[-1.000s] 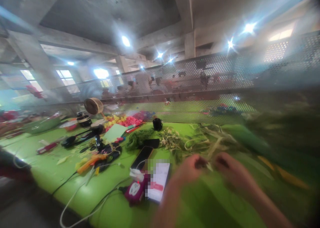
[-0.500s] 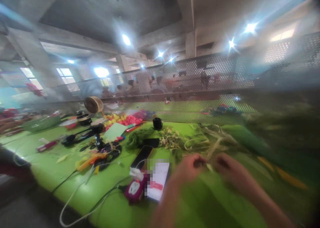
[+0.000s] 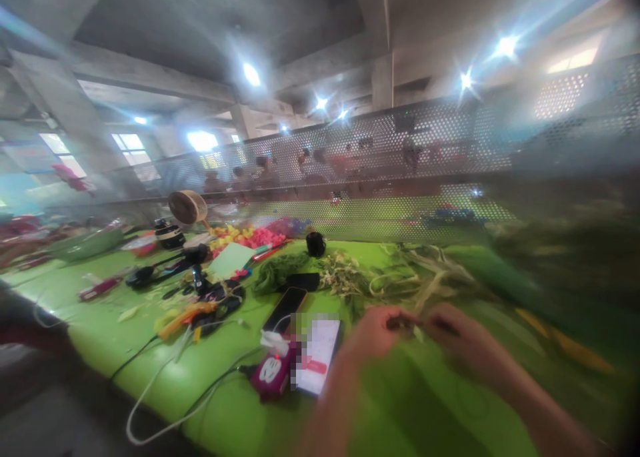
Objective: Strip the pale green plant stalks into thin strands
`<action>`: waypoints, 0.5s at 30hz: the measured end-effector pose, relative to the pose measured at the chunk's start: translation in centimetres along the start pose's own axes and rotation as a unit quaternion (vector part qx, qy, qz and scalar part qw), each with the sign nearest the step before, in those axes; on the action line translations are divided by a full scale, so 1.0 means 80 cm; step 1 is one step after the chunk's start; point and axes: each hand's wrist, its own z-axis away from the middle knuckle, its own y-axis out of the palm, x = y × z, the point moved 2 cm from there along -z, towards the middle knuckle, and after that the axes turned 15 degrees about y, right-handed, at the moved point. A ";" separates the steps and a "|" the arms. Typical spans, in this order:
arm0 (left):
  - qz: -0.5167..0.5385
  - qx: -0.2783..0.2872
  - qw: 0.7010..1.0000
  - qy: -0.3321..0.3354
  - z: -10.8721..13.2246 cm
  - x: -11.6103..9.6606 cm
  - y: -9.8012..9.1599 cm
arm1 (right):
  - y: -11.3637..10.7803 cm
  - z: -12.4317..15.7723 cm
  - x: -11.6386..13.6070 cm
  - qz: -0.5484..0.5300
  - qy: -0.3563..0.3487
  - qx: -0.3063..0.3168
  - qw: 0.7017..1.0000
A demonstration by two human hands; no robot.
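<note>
Close together over the green table [image 3: 235, 410], my left hand [image 3: 380, 331] and my right hand [image 3: 453, 333] meet at the fingertips. The left fingers are curled in a pinch, and a small pale green leaf-like piece [image 3: 418, 335] sticks out just below their tips. My right fingers are also closed at the same spot; what lies between them is too blurred to make out. Just beyond both hands lie long pale-green strands [image 3: 435, 273]. A small pile of pale buds or petals [image 3: 343, 275] is to their left.
Left of my left forearm lie a lit phone [image 3: 317, 360], a dark phone [image 3: 286, 309] and a purple power socket [image 3: 273, 373] with cables. Farther left are an orange glue gun [image 3: 187, 318] and a black jar [image 3: 169, 235]. A perforated metal screen [image 3: 350, 210] runs along the back.
My hands have drawn slightly closer together, so the fingertips now meet. The view has shifted a little; the things on the table stay in place.
</note>
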 end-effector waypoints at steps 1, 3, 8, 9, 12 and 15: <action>0.000 -0.001 1.000 -0.001 0.000 0.000 0.000 | 0.001 0.000 0.002 0.001 -0.005 -0.002 1.000; 0.003 -0.005 1.000 0.004 0.000 0.002 0.001 | 0.003 0.000 0.006 0.006 -0.008 -0.010 1.000; 0.066 -0.018 0.997 0.016 -0.001 0.008 0.006 | 0.007 0.002 0.008 0.019 0.004 -0.046 0.999; 0.082 -0.021 0.996 0.013 -0.001 0.010 0.007 | 0.007 0.003 0.009 0.022 0.007 -0.052 0.998; 0.091 -0.031 0.995 0.007 0.000 0.016 0.008 | 0.007 0.004 0.010 0.039 0.024 -0.066 0.997; 0.096 -0.031 0.995 -0.004 0.001 0.024 0.011 | 0.007 0.006 0.011 0.049 0.050 -0.077 0.995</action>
